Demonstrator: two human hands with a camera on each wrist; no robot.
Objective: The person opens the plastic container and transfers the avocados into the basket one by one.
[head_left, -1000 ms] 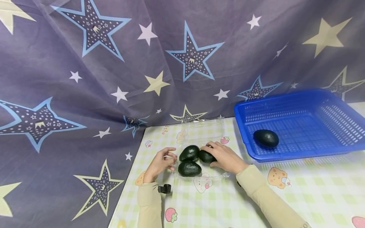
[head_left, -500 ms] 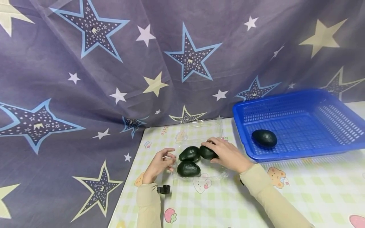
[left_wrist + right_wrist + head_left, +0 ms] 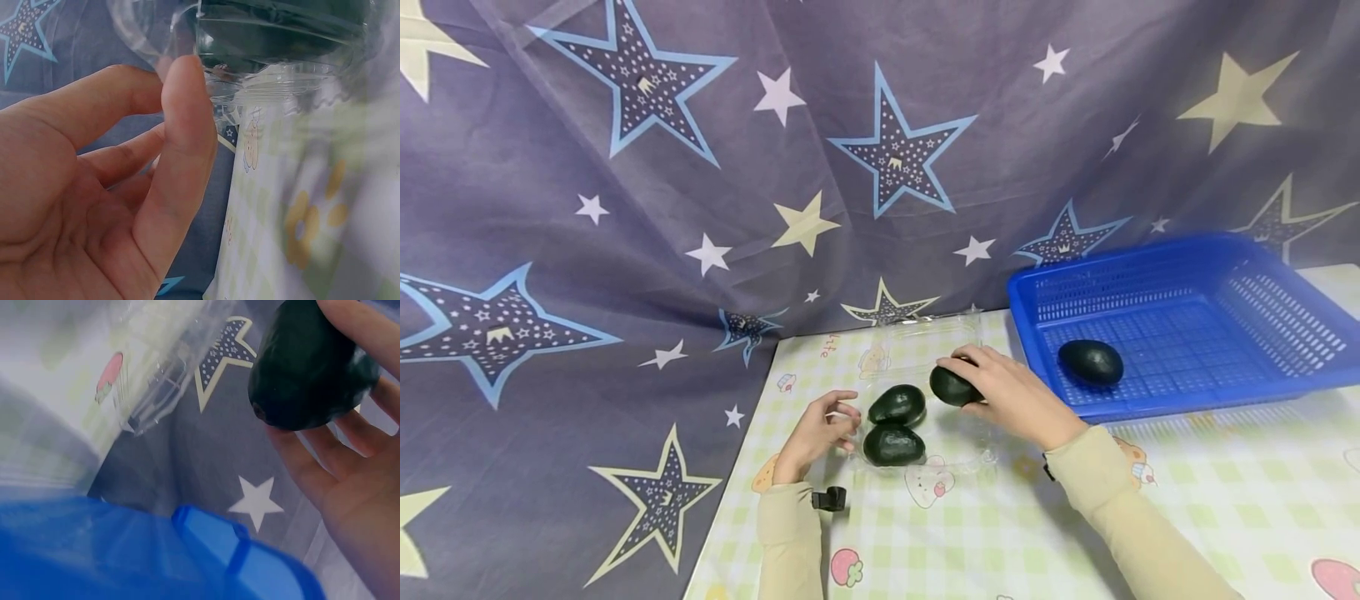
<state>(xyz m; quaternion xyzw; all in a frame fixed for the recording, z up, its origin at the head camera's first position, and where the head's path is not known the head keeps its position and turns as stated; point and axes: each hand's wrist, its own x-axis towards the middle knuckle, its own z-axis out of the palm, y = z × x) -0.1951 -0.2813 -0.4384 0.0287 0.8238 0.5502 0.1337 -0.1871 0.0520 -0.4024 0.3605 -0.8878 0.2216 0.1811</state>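
My right hand point(image 3: 1011, 392) grips a dark green avocado point(image 3: 953, 387), held just above the right part of a clear plastic clamshell box point(image 3: 958, 446). The same avocado point(image 3: 306, 369) shows under the curled fingers in the right wrist view. Two more avocados lie against each other in the box's left part, one behind point(image 3: 897, 405) and one in front point(image 3: 893, 445). At the box's left rim, my left hand point(image 3: 820, 429) has its fingers bent; in the left wrist view its fingertips point(image 3: 187, 72) pinch the plastic edge.
A blue plastic basket point(image 3: 1180, 404) stands at the right with one avocado point(image 3: 1091, 362) inside. The box's open lid point(image 3: 928, 337) lies toward a star-patterned curtain point(image 3: 737, 167) behind the checked tablecloth point(image 3: 970, 542).
My right hand has lifted the third avocado up and to the right, away from the two beside it. The left hand stays at the box's rim.
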